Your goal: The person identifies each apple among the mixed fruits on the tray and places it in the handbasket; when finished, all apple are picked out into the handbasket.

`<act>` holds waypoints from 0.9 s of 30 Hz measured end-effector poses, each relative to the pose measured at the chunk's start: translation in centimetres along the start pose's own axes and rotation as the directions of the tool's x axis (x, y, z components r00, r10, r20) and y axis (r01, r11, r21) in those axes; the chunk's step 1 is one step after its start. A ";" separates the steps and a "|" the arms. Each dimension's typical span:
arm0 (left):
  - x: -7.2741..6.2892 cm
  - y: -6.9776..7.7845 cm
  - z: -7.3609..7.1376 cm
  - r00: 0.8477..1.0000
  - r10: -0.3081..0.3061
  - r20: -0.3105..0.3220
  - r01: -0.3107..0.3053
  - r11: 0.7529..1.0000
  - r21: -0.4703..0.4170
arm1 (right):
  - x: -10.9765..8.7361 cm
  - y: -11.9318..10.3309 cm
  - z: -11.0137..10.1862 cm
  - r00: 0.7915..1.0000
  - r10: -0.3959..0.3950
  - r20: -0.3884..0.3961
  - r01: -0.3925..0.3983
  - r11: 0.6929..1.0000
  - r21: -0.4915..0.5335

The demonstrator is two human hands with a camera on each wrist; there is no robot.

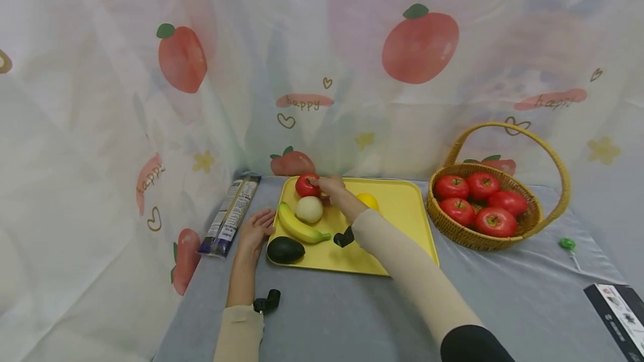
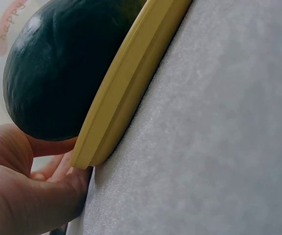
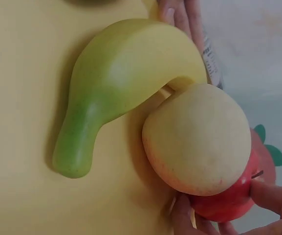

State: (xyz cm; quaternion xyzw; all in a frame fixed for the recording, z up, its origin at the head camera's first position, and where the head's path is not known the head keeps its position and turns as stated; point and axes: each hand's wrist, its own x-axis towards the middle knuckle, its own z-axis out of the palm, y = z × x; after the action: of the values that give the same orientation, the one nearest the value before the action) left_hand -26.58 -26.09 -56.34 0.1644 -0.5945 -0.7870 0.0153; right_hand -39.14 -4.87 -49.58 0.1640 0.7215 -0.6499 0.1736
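At the back left of the yellow tray (image 1: 402, 222), my right hand (image 1: 336, 187) grips a red apple (image 1: 304, 185), thumb near its stem in the right wrist view. A pale peach-like fruit (image 3: 197, 142) sits against the apple, and a yellow banana (image 3: 126, 68) with a green end curves beside it. My left hand (image 1: 257, 228) rests at the tray's left edge with its fingers extended. Close to it, a dark green avocado (image 1: 285, 250) lies in the front left corner. Behind my right forearm, a yellow fruit (image 1: 368, 201) is partly hidden.
A wicker basket (image 1: 473, 242) with a tall handle holds several red apples (image 1: 495, 222) right of the tray. Long plastic packets (image 1: 228, 217) lie at the left. A green lollipop (image 1: 567, 243) and a black-and-white box (image 1: 616, 312) are at the right. A printed curtain (image 1: 352, 60) hangs behind.
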 end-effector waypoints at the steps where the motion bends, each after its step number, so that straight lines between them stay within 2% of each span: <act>1: -0.1 0.0 0.0 1.000 0.000 0.000 0.000 1.000 0.002 | 0.0 0.0 -0.1 1.000 -0.007 0.002 0.007 1.000 0.008; 9: -0.1 0.0 0.0 1.000 0.010 0.022 -0.010 1.000 -0.013 | 0.4 0.1 -1.1 0.999 -0.051 0.013 0.049 0.996 0.079; 15: 0.1 -0.1 0.0 1.000 0.015 0.021 -0.016 1.000 0.004 | -1.2 -0.4 -2.9 0.994 -0.074 0.075 0.064 0.989 0.133; 27: -0.1 -0.1 -0.2 1.000 -0.008 0.027 0.007 1.000 0.019 | -3.5 -0.9 -5.4 0.986 -0.101 0.132 0.084 0.988 0.131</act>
State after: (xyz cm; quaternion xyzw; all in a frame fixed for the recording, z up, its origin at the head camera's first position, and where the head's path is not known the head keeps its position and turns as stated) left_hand -26.36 -26.24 -56.45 0.1561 -0.6013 -0.7836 0.0028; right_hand -36.68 0.33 -46.68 0.0953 0.6726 -0.7109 0.1823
